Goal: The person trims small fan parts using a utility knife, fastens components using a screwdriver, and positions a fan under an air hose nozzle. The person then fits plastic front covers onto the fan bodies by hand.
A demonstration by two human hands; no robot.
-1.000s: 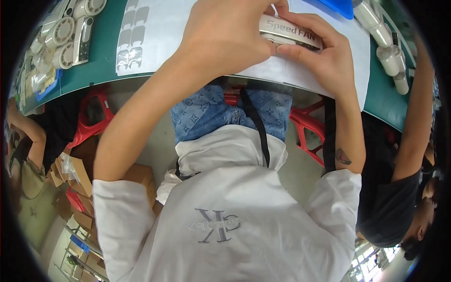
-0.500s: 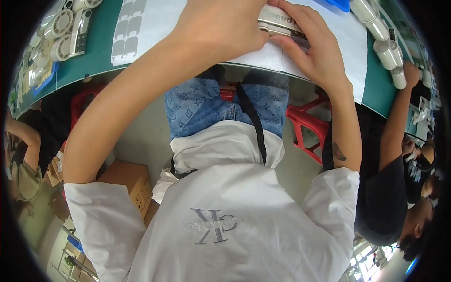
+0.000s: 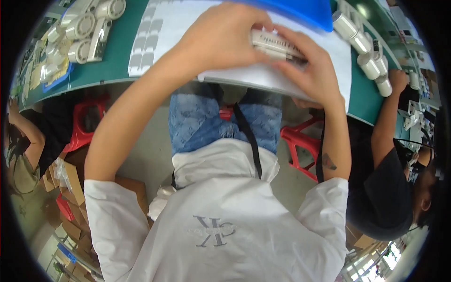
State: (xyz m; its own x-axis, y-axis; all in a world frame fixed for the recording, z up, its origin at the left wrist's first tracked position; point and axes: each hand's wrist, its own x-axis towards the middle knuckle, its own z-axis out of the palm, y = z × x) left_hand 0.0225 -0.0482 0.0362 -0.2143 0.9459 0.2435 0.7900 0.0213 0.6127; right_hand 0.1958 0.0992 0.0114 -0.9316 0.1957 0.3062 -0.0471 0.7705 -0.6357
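My left hand [image 3: 230, 40] is closed around the left end of a white plastic device [image 3: 275, 43] with grey "Speed..." lettering on its upper side. My right hand [image 3: 312, 63] grips the other end, fingers over the top and thumb on the near side. Both hands hold it above a white sheet [image 3: 336, 56] close to the table's front edge. Motion blurs the left fingers, and they hide part of the device. A row of grey rounded stickers [image 3: 144, 43] runs along the sheet's left side.
A blue tray [image 3: 305, 11] lies beyond my hands. White cylindrical parts stand at the left [image 3: 80, 26] and right [image 3: 369, 66] of the green table [image 3: 112, 70]. Co-workers sit on both sides; one person's hand [image 3: 399, 80] rests near the right parts. Red stools [image 3: 300, 141] stand below.
The view has shifted, so the hands and device sit lower in the picture and more of the blue tray shows. Both hands still hold the device.
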